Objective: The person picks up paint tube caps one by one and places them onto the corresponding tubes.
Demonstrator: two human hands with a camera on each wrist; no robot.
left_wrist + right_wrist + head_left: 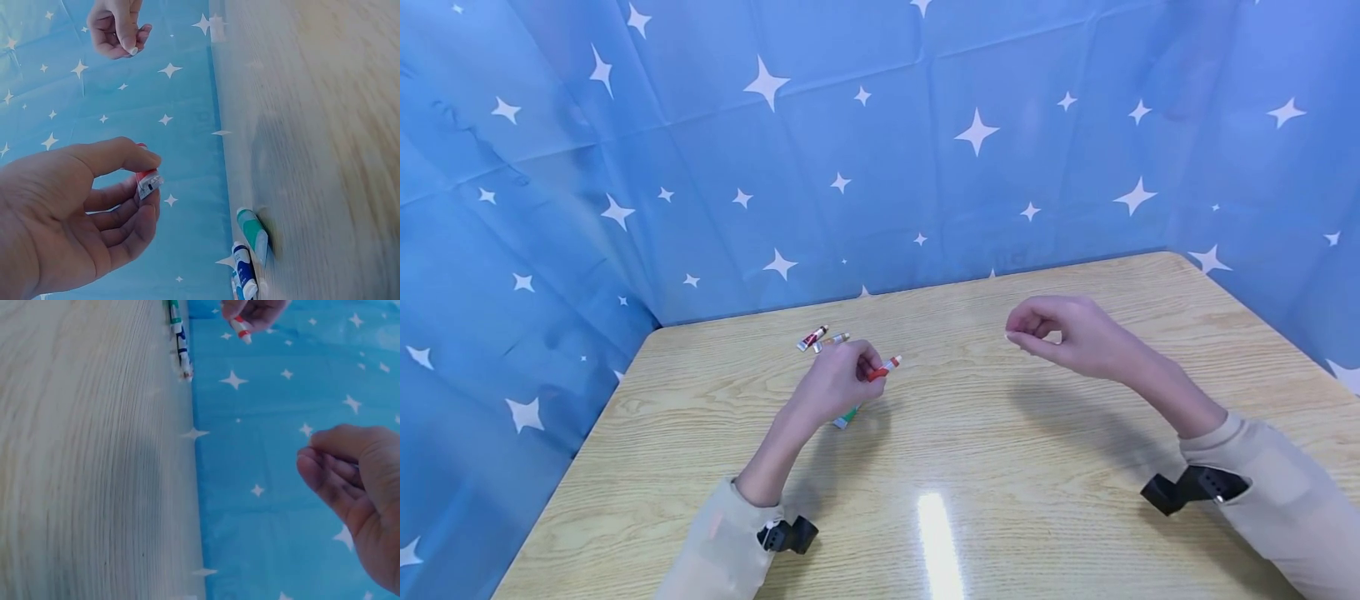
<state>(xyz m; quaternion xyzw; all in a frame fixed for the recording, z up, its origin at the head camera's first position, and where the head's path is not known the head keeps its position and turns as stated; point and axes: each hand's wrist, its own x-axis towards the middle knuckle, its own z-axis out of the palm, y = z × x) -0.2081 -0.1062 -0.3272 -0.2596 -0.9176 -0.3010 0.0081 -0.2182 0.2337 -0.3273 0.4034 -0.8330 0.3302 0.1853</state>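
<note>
Red tube (885,368) pinched in left hand (841,382) above table (1037,492), print unreadable, green tube (847,417) below, right hand (1075,336) pinching a white bit (133,51), room between hands, more tubes (812,337) beyond, far table edge against starred curtain (887,150)

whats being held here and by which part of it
The left hand pinches a red-and-white tube by its body, its narrow tip sticking out. Whether the right hand holds something small cannot be told.

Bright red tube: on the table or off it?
Off. The left hand grips the bright red tube clear of the table; in the right wrist view it shows against the blue curtain.
</note>
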